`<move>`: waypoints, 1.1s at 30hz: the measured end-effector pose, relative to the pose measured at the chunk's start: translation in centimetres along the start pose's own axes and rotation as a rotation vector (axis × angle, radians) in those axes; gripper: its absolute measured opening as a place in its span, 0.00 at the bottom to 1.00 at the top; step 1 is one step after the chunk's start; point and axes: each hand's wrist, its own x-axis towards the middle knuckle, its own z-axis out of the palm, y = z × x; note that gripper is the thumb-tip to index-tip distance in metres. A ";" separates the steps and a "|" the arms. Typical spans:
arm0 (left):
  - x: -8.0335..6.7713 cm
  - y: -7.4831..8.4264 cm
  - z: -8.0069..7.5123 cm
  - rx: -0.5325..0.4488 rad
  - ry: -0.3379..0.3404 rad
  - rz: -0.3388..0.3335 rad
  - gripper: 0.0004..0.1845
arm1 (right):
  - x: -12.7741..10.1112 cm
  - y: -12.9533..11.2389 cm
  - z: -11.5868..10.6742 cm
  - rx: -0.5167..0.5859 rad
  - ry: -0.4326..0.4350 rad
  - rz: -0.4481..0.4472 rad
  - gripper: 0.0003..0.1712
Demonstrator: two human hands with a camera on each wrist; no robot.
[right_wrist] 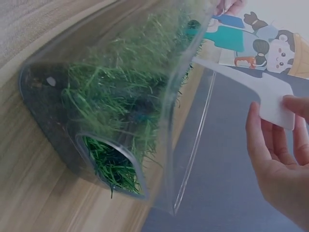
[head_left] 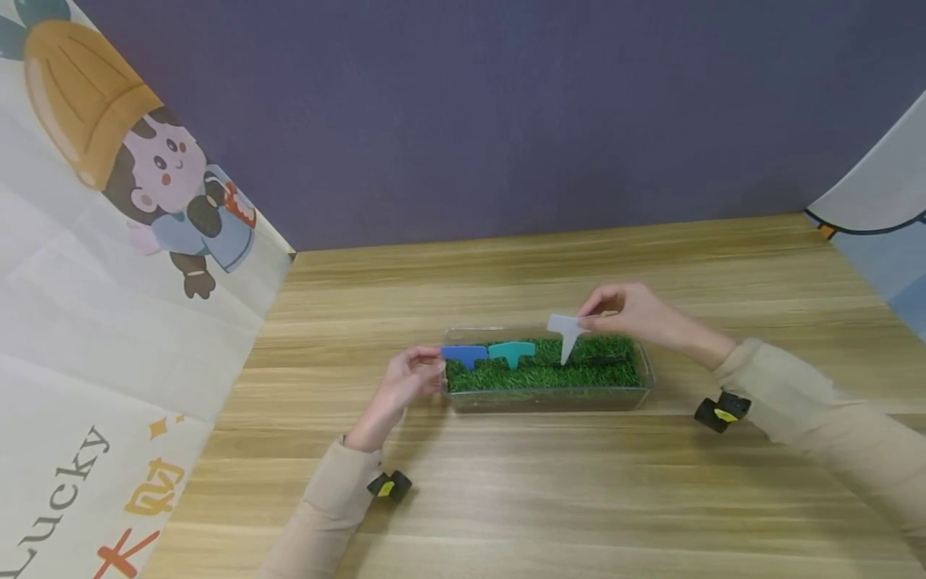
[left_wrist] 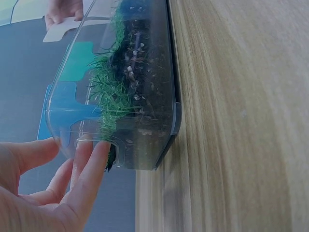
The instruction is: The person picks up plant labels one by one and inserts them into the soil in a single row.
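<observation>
Above the grass point(head_left: 542, 374), our right hand point(head_left: 629, 315) pinches the white tag point(head_left: 566, 331); we should push straight down while our relaxed left hand point(head_left: 408, 378) steadies the box point(head_left: 646, 371).

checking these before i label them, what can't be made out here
- Tip of the white marker: head view, sunk among the grass.
- Right hand: right wrist view, cut off by the frame edge.
- Stems of the blue marker and teal marker: head view, buried in grass.
</observation>
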 end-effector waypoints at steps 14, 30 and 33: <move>0.0 0.0 0.0 -0.008 -0.007 0.000 0.16 | 0.2 0.7 0.6 -0.082 -0.044 -0.042 0.09; -0.2 0.1 0.0 -0.008 -0.013 -0.002 0.16 | 0.4 1.5 1.2 -0.042 -0.084 -0.052 0.05; -0.1 0.1 0.0 -0.006 -0.012 -0.002 0.16 | 0.4 1.5 1.3 -0.043 -0.087 -0.057 0.05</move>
